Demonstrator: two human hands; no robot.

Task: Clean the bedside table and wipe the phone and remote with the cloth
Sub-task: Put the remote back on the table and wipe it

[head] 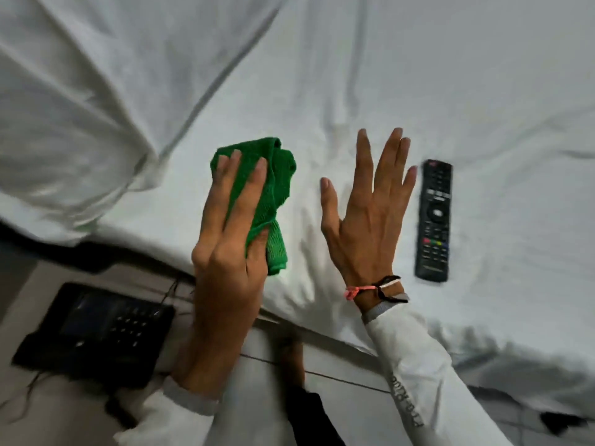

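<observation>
Cloth (272, 201): green, bunched in left hand (225, 252). Right hand (367, 214) empty, fingers spread, beside remote (434, 220) on bed (322, 75). Advice: lift remote, wipe button face firmly.

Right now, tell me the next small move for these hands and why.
Probably reach the open right hand rightward to pick up the black TV remote. It lies untouched on the white bedsheet just beside that hand, while the left hand already has the bunched green cloth in its grip, ready to wipe.
</observation>
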